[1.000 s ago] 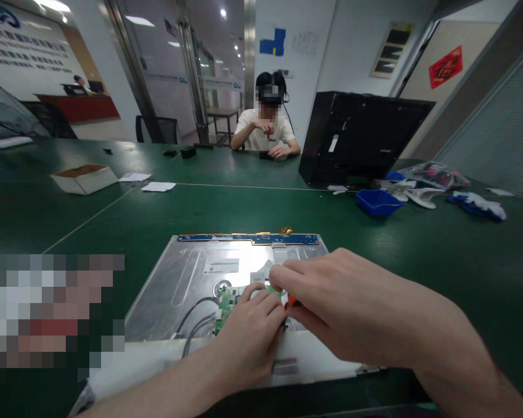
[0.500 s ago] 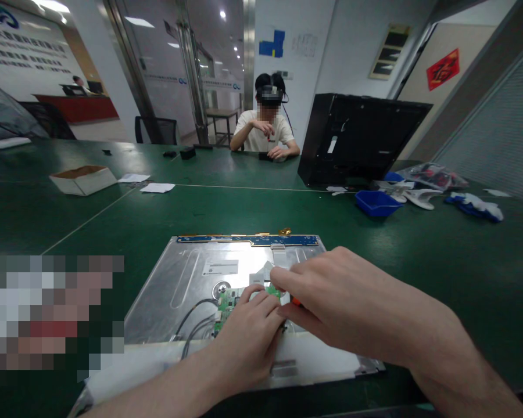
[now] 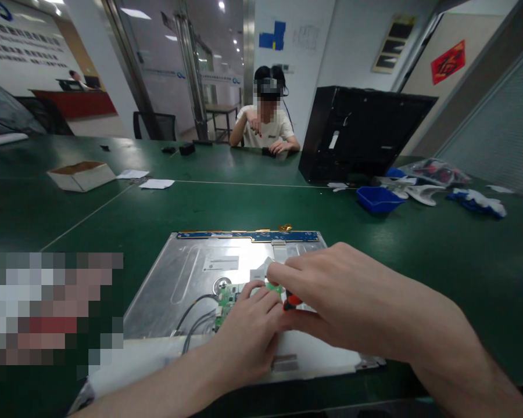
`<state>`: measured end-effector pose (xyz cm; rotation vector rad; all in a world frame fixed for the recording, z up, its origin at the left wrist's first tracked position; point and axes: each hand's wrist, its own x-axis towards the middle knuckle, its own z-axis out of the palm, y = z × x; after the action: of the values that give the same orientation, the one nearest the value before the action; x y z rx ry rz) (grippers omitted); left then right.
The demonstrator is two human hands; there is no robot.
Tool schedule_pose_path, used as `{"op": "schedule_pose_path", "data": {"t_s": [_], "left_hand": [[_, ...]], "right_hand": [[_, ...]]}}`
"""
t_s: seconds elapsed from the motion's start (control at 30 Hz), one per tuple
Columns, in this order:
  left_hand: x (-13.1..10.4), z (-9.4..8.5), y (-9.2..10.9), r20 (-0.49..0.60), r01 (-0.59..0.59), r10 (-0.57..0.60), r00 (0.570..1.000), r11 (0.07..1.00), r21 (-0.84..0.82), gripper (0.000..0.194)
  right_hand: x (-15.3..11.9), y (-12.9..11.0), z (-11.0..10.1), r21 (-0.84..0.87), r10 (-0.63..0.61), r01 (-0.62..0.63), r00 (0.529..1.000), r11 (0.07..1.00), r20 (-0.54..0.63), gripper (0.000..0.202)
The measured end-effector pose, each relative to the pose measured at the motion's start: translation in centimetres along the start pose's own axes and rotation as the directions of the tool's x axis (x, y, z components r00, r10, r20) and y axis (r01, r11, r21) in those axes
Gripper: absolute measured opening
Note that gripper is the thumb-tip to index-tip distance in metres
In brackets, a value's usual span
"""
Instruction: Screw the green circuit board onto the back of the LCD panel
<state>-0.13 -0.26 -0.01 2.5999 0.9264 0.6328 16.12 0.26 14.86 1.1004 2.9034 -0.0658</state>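
A metal-backed display panel (image 3: 157,302) lies flat on the table, with a blue circuit strip (image 3: 218,235) along its far edge. On it sits a green circuit board (image 3: 227,297) with dark cables (image 3: 194,310) running from its left side. My left hand (image 3: 257,319) is over this board, its bent fingers pressing down on it; the thumb is hidden. My right hand (image 3: 331,293) is closed round the red-and-black handle of a screwdriver (image 3: 292,301), right beside my left fingers. The screwdriver's shaft and tip are hidden by the hands.
Beyond the panel stand a large black monitor (image 3: 361,136), a blue tray (image 3: 378,200), gloves (image 3: 477,202) and a clear bag (image 3: 438,171). An open white box (image 3: 82,180) and papers (image 3: 157,184) lie left. Another person (image 3: 265,122) sits across the table.
My right hand has turned slightly, and more of the red-and-black handle shows. My left hand stays on the board. The view has tipped a little downward.
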Motion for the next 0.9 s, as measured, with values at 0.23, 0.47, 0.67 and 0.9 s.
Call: {"op": "schedule_pose_path", "data": {"t_s": [0.23,0.47,0.67,0.9], "left_hand": [[-0.08,0.06,-0.16,0.026,-0.009,0.008,1.0,0.999,0.053,0.021],[0.04,-0.07,-0.12,0.042,-0.007,0.006,0.999,1.0,0.027,0.021],[0.01,-0.18,-0.14,-0.024,-0.054,0.054,0.998,0.998,-0.01,0.022],[0.04,-0.28,-0.08,0.046,-0.01,0.007,0.999,0.998,0.061,0.018]], "right_hand": [[0.01,0.03,-0.11,-0.015,0.019,-0.019,1.0,1.0,-0.008,0.008],[-0.08,0.04,-0.07,-0.013,-0.005,0.004,1.0,1.0,-0.026,0.005],[-0.47,-0.1,-0.2,0.034,-0.038,0.038,0.999,0.999,0.018,0.017],[-0.15,0.13,0.03,-0.013,0.04,-0.04,0.999,0.999,-0.008,0.011]]}}
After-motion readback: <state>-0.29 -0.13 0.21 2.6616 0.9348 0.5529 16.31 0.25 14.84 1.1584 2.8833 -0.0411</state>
